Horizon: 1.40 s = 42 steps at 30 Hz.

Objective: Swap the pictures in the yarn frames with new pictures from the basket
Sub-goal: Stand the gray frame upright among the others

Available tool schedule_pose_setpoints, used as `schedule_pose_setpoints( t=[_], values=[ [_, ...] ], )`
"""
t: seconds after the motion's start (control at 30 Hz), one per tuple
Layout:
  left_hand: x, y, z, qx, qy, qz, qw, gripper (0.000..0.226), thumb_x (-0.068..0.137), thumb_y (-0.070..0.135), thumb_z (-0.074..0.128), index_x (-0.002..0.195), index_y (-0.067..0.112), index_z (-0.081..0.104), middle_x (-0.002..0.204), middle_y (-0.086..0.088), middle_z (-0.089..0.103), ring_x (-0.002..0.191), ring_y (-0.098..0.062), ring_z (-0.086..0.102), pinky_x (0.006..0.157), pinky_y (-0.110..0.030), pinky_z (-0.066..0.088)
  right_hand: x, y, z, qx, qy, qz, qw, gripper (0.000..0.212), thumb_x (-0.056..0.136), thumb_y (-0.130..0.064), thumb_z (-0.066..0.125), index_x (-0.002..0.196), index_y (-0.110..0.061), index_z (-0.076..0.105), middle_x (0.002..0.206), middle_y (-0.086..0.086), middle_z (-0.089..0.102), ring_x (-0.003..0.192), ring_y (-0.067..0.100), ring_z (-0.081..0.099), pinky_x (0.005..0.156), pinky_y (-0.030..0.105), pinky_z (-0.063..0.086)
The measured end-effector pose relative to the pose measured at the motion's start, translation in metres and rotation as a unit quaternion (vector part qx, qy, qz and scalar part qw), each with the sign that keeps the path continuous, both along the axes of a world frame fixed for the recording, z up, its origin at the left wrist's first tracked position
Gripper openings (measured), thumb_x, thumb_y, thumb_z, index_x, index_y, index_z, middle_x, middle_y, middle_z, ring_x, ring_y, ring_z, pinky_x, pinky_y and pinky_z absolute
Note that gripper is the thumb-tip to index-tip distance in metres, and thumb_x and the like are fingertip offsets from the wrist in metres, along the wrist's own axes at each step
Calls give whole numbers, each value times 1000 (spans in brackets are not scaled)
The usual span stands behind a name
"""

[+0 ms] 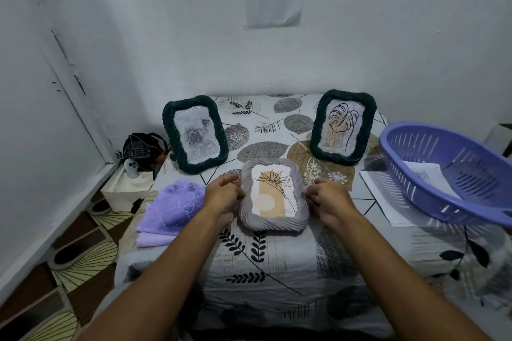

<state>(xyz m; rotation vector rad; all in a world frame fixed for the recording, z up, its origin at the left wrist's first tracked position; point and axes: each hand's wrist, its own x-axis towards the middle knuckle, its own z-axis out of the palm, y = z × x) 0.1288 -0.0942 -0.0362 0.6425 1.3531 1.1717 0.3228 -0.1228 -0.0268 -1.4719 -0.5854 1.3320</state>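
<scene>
Both our hands gripped the grey frame, left hand [225,194] and right hand [327,198] curled round its opposite side edges, probably to steady it on the tabletop [277,263], front centre. Our forearms reached straight forward; the basket [443,174] sat to the right.

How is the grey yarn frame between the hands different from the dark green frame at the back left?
The grey frame is pale; the green frame is dark. The grey frame lies low near the table's front, gripped by the left hand and the right hand; the green frame stands upright, untouched. The grey frame shows a line-drawn plant on beige shapes; the green frame shows grey roses. Both are yarn-wrapped rectangles with rounded corners.
</scene>
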Motion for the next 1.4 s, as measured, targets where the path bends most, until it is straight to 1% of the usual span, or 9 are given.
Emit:
schedule_pose_setpoints(
  t=[0.07,0.17,0.33,0.47,0.57,0.67,0.87,1.1,1.4],
  values=[
    [-2,3,-3,9,-46,21,999,48,79,-28,43,114,2,56,96,-14,62,76,-24,59,66,-35,49,2,1,1,7,35,-1,999,16,87,12,51,101,8,59,91,17,59,77,23,59,65,33,52],
    [-3,4,-2,36,-97,23,994,47,81,-28,44,115,2,54,101,-15,62,88,-27,62,74,-37,55,7,2,5,28,77,25,996,16,87,9,55,98,0,63,98,16,63,90,26,60,82,37,53],
    [-2,0,4,77,-115,-14,990,43,84,-21,48,119,2,54,107,-13,63,91,-25,63,70,-34,55,11,9,16,48,71,68,994,24,89,6,53,112,-1,59,96,15,63,85,25,59,66,37,49],
    [0,-2,11,61,-100,-98,988,21,92,4,54,111,-2,61,99,-15,67,87,-26,64,79,-40,55,11,13,23,94,94,68,989,30,89,10,51,117,0,57,92,14,62,81,23,59,64,34,50],
    [1,-1,17,51,-92,-159,982,22,96,23,51,102,7,66,92,-10,74,82,-23,70,77,-39,58,9,15,21,110,89,69,988,34,87,11,53,120,2,56,96,16,63,82,25,60,70,37,54],
    [-2,6,19,43,-120,-191,973,36,98,35,45,116,9,63,101,-12,73,87,-25,70,77,-42,58,8,15,20,126,83,72,986,35,87,12,53,120,2,57,94,16,63,82,25,59,77,40,53],
    [-5,26,26,87,-178,-196,960,36,101,35,40,111,6,60,92,-14,73,79,-26,72,67,-37,60,8,21,21,156,106,68,980,31,88,12,50,115,0,56,83,10,60,74,19,56,66,31,49],
    [3,77,37,127,-114,-176,969,45,97,42,46,117,6,63,104,-17,71,91,-30,70,73,-38,59,7,58,28,180,93,61,977,32,90,9,50,119,-3,56,90,9,60,77,18,56,69,31,49],
    [19,176,40,168,-49,-174,969,43,96,48,44,102,10,64,76,-5,71,73,-19,68,69,-32,56,5,151,36,182,11,19,983,27,94,3,47,114,-11,57,88,6,58,75,17,54,64,31,46]
  ],
)
